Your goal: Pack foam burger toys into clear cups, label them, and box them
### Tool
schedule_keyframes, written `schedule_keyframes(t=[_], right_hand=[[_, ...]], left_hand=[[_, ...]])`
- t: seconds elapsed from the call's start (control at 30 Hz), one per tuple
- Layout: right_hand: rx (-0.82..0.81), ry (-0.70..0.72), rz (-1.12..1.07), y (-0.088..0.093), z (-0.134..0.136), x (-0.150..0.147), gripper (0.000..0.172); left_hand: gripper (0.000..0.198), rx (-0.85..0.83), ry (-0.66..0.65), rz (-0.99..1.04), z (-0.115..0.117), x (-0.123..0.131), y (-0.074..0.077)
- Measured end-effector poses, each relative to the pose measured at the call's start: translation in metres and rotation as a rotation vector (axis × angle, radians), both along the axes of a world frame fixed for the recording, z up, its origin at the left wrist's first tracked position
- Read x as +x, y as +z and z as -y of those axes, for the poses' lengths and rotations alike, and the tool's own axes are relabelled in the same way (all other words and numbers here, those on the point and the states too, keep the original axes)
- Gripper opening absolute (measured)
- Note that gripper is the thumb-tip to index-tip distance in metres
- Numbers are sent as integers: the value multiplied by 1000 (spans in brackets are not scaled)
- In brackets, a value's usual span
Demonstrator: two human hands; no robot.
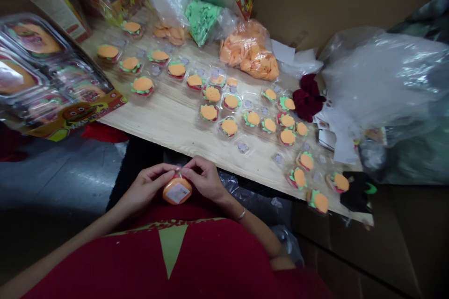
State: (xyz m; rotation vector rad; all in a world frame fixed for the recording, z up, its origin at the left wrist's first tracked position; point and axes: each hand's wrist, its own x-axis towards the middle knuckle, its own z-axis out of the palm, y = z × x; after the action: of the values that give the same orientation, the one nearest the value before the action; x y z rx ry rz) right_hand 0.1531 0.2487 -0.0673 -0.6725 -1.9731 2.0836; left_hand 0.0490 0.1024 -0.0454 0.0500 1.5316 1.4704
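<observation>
An orange burger-shaped piece [177,190] with a white label is pinched at its top edge between the left hand [145,187] and right hand [205,180] near the lap, and, apparently held by fingertips only, could be dropped off the near edge of the wooden board [175,117]

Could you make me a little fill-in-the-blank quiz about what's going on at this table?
1. Both hands, the left hand and right hand, hold one small ____ burger-shaped piece with a white label.
2. Dozens of similar burger toys lie on a ____ board.
3. The clear bag beside the green pieces holds ____ pieces.

Missing words: orange; wooden; orange
</observation>
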Motion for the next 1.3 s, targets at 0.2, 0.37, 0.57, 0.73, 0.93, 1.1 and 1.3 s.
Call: schedule_keyframes(t=[0.2, 0.37, 0.57, 0.73, 0.93, 1.1, 1.3], right_hand=[[-252, -15, -6, -8, 3, 4, 28], [-223, 123, 39, -4, -14, 20, 29], [32, 355, -23, 12, -29, 14, 19], [79, 545, -10, 23, -31, -5, 17], [254, 478, 11, 26, -23, -1, 12], [221, 174, 41, 11, -13, 6, 13], [-197, -58, 58, -24, 0, 24, 22]], left_hand=[[36, 15, -144, 9, -16, -25, -3], [35, 10, -271, -152, -13, -23, 3], [32, -60, -303, -456, 3, -9, 9], [31, -71, -429, -394, 3, -11, 30], [28, -69, -446, -437, 4, -8, 28], [36, -87, -249, -352, -1, -2, 15], [41, -151, -226, -297, 2, -20, 7]])
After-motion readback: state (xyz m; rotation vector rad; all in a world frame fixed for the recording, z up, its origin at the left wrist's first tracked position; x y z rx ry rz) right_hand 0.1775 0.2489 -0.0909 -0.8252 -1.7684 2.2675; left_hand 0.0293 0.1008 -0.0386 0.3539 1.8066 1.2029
